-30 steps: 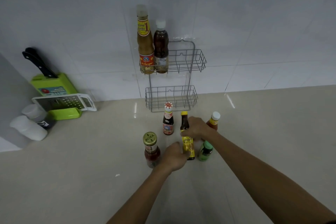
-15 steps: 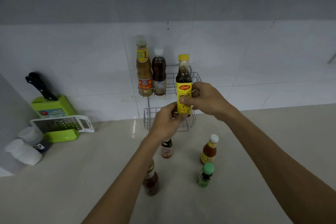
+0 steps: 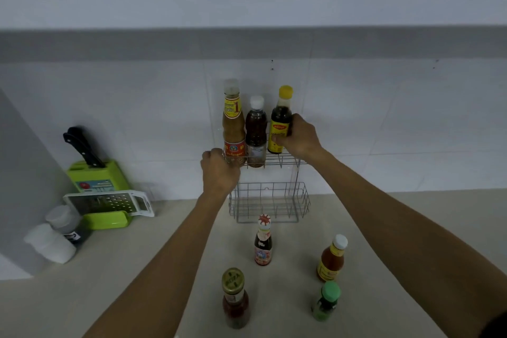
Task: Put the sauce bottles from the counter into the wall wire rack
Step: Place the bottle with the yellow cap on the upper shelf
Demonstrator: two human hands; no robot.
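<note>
A home kitchen, by the look of it: white wall tiles behind a pale counter, a wire rack holding sauce bottles, and at far left a green knife block and grater.

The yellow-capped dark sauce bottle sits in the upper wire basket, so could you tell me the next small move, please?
Probably let the right hand release the yellow-capped dark sauce bottle: it stands upright in the upper wire basket beside two others.
</note>
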